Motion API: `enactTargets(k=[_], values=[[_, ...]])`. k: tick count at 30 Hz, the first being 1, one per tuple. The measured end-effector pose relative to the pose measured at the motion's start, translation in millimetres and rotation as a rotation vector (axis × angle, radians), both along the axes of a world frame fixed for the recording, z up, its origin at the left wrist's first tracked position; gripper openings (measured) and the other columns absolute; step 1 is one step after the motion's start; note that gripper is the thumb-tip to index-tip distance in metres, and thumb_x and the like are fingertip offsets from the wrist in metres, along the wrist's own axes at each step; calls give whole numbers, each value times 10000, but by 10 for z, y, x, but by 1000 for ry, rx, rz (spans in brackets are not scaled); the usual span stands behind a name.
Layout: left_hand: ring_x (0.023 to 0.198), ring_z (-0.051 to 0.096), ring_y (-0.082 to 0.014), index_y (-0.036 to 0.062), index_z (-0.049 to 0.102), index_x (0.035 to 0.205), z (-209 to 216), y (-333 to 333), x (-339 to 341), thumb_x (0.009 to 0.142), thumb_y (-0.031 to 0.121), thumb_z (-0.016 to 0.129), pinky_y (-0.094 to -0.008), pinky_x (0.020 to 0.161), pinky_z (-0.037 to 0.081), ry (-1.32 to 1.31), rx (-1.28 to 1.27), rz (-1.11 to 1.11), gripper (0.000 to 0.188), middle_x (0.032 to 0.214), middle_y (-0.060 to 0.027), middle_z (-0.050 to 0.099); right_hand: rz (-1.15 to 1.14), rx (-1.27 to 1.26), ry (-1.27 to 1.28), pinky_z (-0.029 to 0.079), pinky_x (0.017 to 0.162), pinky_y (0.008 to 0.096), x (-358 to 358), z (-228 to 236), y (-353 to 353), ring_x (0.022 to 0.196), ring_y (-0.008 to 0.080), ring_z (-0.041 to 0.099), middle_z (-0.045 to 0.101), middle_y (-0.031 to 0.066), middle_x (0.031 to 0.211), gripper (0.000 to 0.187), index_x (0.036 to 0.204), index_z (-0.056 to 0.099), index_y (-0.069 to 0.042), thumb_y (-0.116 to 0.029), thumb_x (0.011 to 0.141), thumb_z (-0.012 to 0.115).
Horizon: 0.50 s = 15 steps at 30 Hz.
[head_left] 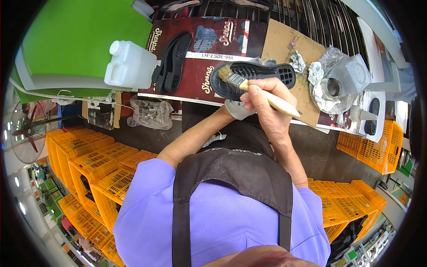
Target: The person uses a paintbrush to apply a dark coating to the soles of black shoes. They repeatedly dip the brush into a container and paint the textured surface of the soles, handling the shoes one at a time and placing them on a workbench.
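My right hand is closed round the pale handle of a paintbrush, its bristles resting on the left end of a black shoe sole. The sole's ribbed, hollowed side faces up. My left hand, in a white glove, is at the sole's near edge and appears to support it from below; most of its fingers are hidden. To the left, a pair of black soles stands on edge, close together, on the dark red printed cardboard.
A white plastic jug stands left of the soles. At right, a foil-wrapped container and a clear plastic bottle sit by brown cardboard. A white nozzle bottle lies farther right. Orange crates flank me.
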<state>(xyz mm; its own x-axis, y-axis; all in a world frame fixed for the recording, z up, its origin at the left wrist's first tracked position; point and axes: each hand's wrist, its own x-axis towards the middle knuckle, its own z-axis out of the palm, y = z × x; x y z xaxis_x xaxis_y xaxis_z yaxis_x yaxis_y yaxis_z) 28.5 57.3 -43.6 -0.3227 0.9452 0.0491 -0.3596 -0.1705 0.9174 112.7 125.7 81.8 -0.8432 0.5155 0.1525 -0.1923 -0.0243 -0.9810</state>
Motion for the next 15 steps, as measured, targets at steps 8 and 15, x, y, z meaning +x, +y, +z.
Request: enactTargets(k=[8, 15], values=[[743, 512, -107, 93, 526, 822, 467, -76, 61, 786, 177, 656, -280, 645, 451, 630, -133, 111, 159, 764, -3, 504, 173, -55, -49, 464, 530, 175, -41, 117, 210, 587, 64, 576, 634, 70, 709, 132, 883, 606, 35, -85, 832, 625], [1044, 520, -140, 85, 459, 1198, 434, -232, -47, 758, 172, 707, -309, 898, 449, 585, -124, -244, 512, 1133, -67, 528, 271, 3, -117, 474, 531, 183, -98, 142, 438, 589, 70, 580, 634, 74, 714, 147, 882, 607, 30, -104, 829, 635]])
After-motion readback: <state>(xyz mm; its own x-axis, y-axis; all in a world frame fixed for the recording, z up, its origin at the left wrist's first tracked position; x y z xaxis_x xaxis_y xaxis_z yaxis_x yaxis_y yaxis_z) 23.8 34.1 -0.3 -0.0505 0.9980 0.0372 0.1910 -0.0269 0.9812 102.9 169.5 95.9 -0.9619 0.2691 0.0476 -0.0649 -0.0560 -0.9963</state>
